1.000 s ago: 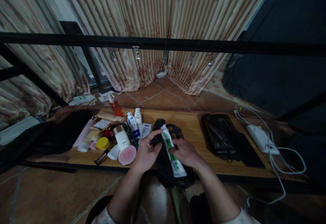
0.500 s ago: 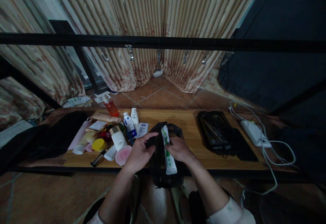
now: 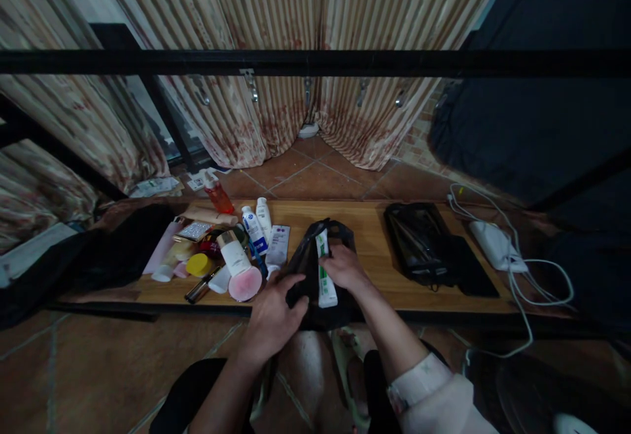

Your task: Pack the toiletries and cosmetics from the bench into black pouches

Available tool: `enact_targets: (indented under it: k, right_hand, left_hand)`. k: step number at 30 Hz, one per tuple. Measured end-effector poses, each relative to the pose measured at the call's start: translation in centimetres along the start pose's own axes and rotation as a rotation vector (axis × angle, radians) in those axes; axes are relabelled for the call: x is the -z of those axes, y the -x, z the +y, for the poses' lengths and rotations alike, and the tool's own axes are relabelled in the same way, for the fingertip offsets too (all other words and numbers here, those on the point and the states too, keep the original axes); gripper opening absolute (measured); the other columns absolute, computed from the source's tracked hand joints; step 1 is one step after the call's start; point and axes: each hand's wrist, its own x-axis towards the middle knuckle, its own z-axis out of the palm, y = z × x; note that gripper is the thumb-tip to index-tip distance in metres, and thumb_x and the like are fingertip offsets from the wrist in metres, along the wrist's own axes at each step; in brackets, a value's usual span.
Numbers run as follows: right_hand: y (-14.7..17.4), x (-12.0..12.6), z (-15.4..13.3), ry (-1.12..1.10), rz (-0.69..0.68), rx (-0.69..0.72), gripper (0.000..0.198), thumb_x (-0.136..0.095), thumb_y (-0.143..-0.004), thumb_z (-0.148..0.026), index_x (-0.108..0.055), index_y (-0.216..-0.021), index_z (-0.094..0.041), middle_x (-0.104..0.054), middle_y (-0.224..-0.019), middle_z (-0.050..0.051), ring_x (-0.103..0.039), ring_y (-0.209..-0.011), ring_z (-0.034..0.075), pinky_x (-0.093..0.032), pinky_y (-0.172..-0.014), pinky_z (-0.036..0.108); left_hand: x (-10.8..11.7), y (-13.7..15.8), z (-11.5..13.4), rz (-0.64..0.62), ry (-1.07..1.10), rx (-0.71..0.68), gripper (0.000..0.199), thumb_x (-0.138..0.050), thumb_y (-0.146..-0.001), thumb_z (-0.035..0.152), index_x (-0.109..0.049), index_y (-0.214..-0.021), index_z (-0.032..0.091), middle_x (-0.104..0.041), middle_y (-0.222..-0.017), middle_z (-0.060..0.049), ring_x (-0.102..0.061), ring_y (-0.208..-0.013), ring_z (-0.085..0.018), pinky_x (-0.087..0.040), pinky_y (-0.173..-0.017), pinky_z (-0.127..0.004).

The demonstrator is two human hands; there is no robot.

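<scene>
My right hand (image 3: 344, 266) is closed on a white and green tube (image 3: 326, 283), which looks like toothpaste, and holds it nearly upright over a black mesh bag (image 3: 306, 269). The tube's printed face and flat lower end show. The bag sits at the front edge of the wooden bench, its near part hanging over. My left hand (image 3: 276, 309) grips the bag's left side, thumb and index finger apart, the other fingers partly hidden. Close to the left hand lie a round pink item (image 3: 245, 283) and a pale grey tube (image 3: 279, 244).
Left on the bench (image 3: 367, 223) are bottles and cosmetics, including a yellow-lidded jar (image 3: 198, 265) and an orange bottle (image 3: 217, 196). To the right lie a black mesh case (image 3: 417, 243) and a white power strip (image 3: 497, 246) with cables. A black bar (image 3: 315, 64) crosses behind.
The view has tilted and shifted slightly. The tube's lower end has moved up and a little left, with the right hand still on it. The bag's left side now leans towards my left hand.
</scene>
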Motion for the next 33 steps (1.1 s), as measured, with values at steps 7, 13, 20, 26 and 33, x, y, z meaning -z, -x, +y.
enact_targets:
  k: [7, 13, 20, 26, 33]
  right_hand:
    - [0.2, -1.2, -0.4, -0.084, 0.036, 0.005, 0.027, -0.047, -0.080, -0.026, -0.069, -0.089, -0.014, -0.072, -0.087, 0.010, -0.066, -0.084, 0.020, -0.043, -0.064, 0.023]
    - [0.2, -1.5, -0.9, -0.119, 0.108, -0.036, 0.033, -0.042, -0.084, -0.026, -0.070, -0.093, -0.012, -0.072, -0.094, 0.013, -0.066, -0.092, 0.021, -0.044, -0.069, 0.023]
    - [0.9, -1.5, -1.9, -0.096, 0.120, -0.063, 0.032, -0.043, -0.086, -0.028, -0.070, -0.095, -0.013, -0.071, -0.100, 0.016, -0.064, -0.100, 0.024, -0.045, -0.079, 0.027]
    - [1.2, -2.9, -1.9, -0.040, 0.118, -0.087, 0.030, -0.051, -0.083, -0.029, -0.066, -0.103, -0.013, -0.070, -0.098, 0.017, -0.065, -0.098, 0.025, -0.046, -0.080, 0.030]
    - [1.2, -1.5, -2.3, -0.045, 0.043, 0.039, 0.038, -0.050, -0.086, -0.043, -0.065, -0.103, -0.013, -0.071, -0.096, 0.014, -0.066, -0.092, 0.022, -0.044, -0.077, 0.027]
  left_hand:
    - [-4.4, 3.8, -0.1, 0.111, -0.145, 0.121, 0.043, -0.048, -0.075, 0.009, -0.062, -0.115, 0.019, -0.067, -0.105, -0.012, -0.066, -0.090, -0.025, -0.049, -0.086, -0.039]
    - [-5.2, 4.2, 1.3, 0.272, 0.262, 0.153, 0.043, -0.053, -0.069, 0.010, -0.063, -0.110, 0.020, -0.070, -0.085, -0.003, -0.066, -0.076, -0.018, -0.053, -0.075, -0.028]
    - [-4.0, 3.8, 2.9, 0.372, 0.680, 0.363, 0.049, -0.055, -0.067, 0.015, -0.060, -0.115, 0.017, -0.054, -0.058, 0.006, -0.048, -0.042, -0.008, -0.046, -0.039, -0.017]
    - [-3.4, 3.7, 2.8, 0.451, 0.751, 0.399, 0.049, -0.058, -0.068, 0.019, -0.061, -0.116, 0.017, -0.061, -0.071, 0.003, -0.052, -0.050, -0.008, -0.054, -0.046, -0.021]
    - [-4.7, 4.4, 1.7, 0.423, 0.941, 0.456, 0.050, -0.062, -0.067, 0.023, -0.060, -0.116, 0.016, -0.064, -0.081, -0.001, -0.058, -0.057, -0.010, -0.053, -0.045, -0.021]
